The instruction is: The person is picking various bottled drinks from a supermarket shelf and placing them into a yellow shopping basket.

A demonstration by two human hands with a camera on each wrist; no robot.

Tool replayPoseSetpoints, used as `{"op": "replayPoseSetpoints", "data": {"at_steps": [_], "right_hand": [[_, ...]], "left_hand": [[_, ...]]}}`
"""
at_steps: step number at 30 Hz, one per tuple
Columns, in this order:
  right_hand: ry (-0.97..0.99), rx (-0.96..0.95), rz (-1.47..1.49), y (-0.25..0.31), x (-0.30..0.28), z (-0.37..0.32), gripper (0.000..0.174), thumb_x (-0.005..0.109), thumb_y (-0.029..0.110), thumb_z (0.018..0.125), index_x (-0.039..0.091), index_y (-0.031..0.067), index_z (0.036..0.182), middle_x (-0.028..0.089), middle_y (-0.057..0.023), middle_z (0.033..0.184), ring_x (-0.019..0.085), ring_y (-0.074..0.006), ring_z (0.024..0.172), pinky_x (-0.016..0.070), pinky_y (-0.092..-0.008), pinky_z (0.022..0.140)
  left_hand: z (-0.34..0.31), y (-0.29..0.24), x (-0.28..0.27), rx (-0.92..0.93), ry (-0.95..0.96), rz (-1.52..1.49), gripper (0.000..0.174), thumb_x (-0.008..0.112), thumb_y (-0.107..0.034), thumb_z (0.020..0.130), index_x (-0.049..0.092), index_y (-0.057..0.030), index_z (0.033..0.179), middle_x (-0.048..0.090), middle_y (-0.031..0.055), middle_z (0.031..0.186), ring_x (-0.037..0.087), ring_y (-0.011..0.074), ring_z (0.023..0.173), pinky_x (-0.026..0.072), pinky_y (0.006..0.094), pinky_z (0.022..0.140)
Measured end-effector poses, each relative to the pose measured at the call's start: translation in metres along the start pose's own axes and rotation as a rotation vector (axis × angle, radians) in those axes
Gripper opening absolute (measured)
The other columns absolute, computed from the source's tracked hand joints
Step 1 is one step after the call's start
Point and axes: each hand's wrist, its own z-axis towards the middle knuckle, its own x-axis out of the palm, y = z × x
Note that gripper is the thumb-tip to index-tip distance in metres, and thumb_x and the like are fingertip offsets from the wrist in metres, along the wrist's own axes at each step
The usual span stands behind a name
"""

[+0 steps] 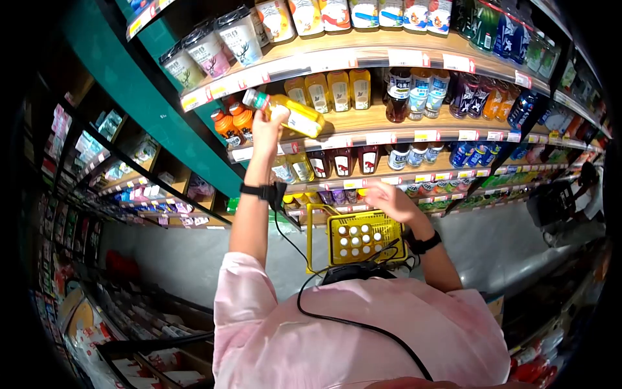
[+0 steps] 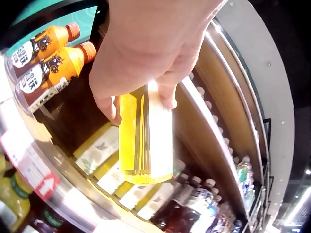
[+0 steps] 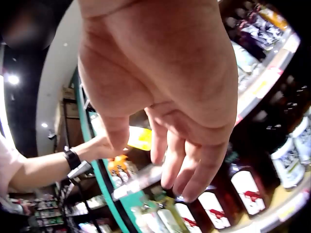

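My left hand [image 1: 265, 135] grips a bottle of yellow drink [image 1: 299, 118] near its green-and-white cap. The bottle is tilted, its base pointing right, in front of the middle shelf. In the left wrist view the bottle [image 2: 146, 141] shows its base end, with the thumb and fingers round its upper part. A row of similar yellow bottles [image 1: 338, 89] stands on the shelf behind it. My right hand [image 1: 392, 202] hangs in the air above the basket, near the lower shelves. In the right wrist view its fingers [image 3: 197, 170] are loosely bent with nothing in them.
Below stands a yellow shopping basket [image 1: 396, 228] with several white-capped bottles [image 1: 354, 241]. Orange bottles [image 1: 228, 128] stand at the shelf's left end, dark-red bottles [image 1: 342, 162] on the shelf below. A black cable [image 1: 299, 303] runs across the shirt. Another person [image 1: 586, 194] is at far right.
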Motion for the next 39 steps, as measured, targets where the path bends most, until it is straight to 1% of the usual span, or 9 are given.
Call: {"op": "replayPoseSetpoints", "data": {"at_steps": [5, 7, 11, 15, 17, 20, 28, 35, 39], "right_hand": [[-0.015, 0.587, -0.123, -0.127, -0.021, -0.086, 0.031, 0.059, 0.025, 0.092, 0.061, 0.001, 0.11, 0.068, -0.0104, 0.092, 0.064, -0.0155, 0.079, 0.0504, -0.0285, 0.066], [0.01, 0.273, -0.346, -0.317, -0.022, -0.137, 0.027, 0.06, 0.026, 0.088, 0.064, 0.0035, 0.103, 0.066, -0.0103, 0.085, 0.061, -0.0151, 0.066, 0.0487, -0.0288, 0.058], [0.278, 0.336, -1.201, -0.383, 0.026, -0.244, 0.014, 0.066, 0.022, 0.069, 0.068, 0.0098, 0.075, 0.065, -0.0124, 0.075, 0.066, -0.0292, 0.079, 0.0517, -0.0451, 0.066], [0.345, 0.31, -0.959, -0.353, 0.071, -0.294, 0.02, 0.062, 0.025, 0.078, 0.071, 0.0078, 0.083, 0.068, -0.0148, 0.079, 0.068, -0.0266, 0.076, 0.0513, -0.046, 0.069], [-0.191, 0.866, -0.319, -0.346, 0.078, -0.295, 0.024, 0.061, 0.025, 0.082, 0.07, 0.0059, 0.093, 0.069, -0.0155, 0.082, 0.068, -0.0282, 0.078, 0.0514, -0.0441, 0.07], [-0.334, 0.955, -0.216, -0.34, 0.082, -0.293, 0.028, 0.059, 0.026, 0.085, 0.068, 0.0026, 0.098, 0.07, -0.0155, 0.082, 0.068, -0.0283, 0.078, 0.0515, -0.0408, 0.069], [-0.301, 0.924, -0.161, -0.311, 0.079, -0.288, 0.025, 0.058, 0.025, 0.086, 0.067, 0.0019, 0.092, 0.071, -0.0153, 0.082, 0.067, -0.0321, 0.076, 0.0521, -0.043, 0.071], [-0.258, 0.908, -0.245, -0.313, 0.079, -0.283, 0.026, 0.059, 0.025, 0.086, 0.067, 0.0009, 0.092, 0.071, -0.0137, 0.082, 0.068, -0.0289, 0.075, 0.0519, -0.0416, 0.069], [-0.314, 0.882, -0.068, -0.327, 0.083, -0.298, 0.027, 0.059, 0.025, 0.086, 0.066, -0.0006, 0.091, 0.07, -0.0139, 0.079, 0.067, -0.0271, 0.072, 0.0513, -0.0402, 0.066]], "left_hand": [[0.042, -0.002, -0.008, 0.214, 0.092, 0.037, 0.047, 0.076, -0.002, 0.077, 0.053, 0.0027, 0.117, 0.065, 0.0109, 0.108, 0.063, 0.0179, 0.098, 0.0494, 0.0314, 0.087], [0.049, -0.004, -0.005, 0.252, 0.135, 0.157, 0.047, 0.077, -0.003, 0.075, 0.055, 0.0046, 0.115, 0.066, 0.0121, 0.109, 0.063, 0.0183, 0.097, 0.0494, 0.0315, 0.087], [0.065, -0.01, -0.004, 0.279, 0.198, 0.38, 0.05, 0.078, -0.005, 0.07, 0.06, 0.0056, 0.116, 0.067, 0.0131, 0.107, 0.063, 0.0189, 0.096, 0.049, 0.0318, 0.088], [0.064, -0.011, -0.011, 0.231, 0.281, 0.58, 0.051, 0.078, -0.009, 0.071, 0.06, 0.0057, 0.116, 0.068, 0.015, 0.106, 0.064, 0.0208, 0.095, 0.049, 0.0328, 0.087], [0.07, -0.003, -0.017, 0.231, 0.295, 0.666, 0.051, 0.078, -0.01, 0.071, 0.06, 0.0059, 0.116, 0.068, 0.0158, 0.106, 0.064, 0.0213, 0.094, 0.049, 0.0334, 0.087], [0.075, 0.007, -0.025, 0.221, 0.286, 0.666, 0.051, 0.078, -0.013, 0.072, 0.06, 0.0061, 0.116, 0.068, 0.0165, 0.106, 0.064, 0.0222, 0.093, 0.0489, 0.034, 0.086], [0.084, -0.026, -0.006, 0.082, 0.047, 1.047, 0.042, 0.074, -0.041, 0.077, 0.072, -0.0028, 0.094, 0.07, 0.0155, 0.082, 0.066, 0.0214, 0.076, 0.0503, 0.0319, 0.074], [0.094, -0.025, -0.024, 0.232, -0.077, 1.052, 0.039, 0.071, -0.037, 0.077, 0.071, -0.0125, 0.107, 0.069, 0.0139, 0.11, 0.064, 0.0289, 0.106, 0.0493, 0.0362, 0.091], [0.108, -0.021, -0.035, 0.116, -0.061, 1.094, 0.037, 0.069, -0.037, 0.078, 0.072, -0.0021, 0.092, 0.07, 0.0174, 0.081, 0.07, 0.0278, 0.082, 0.053, 0.0355, 0.078]]}}
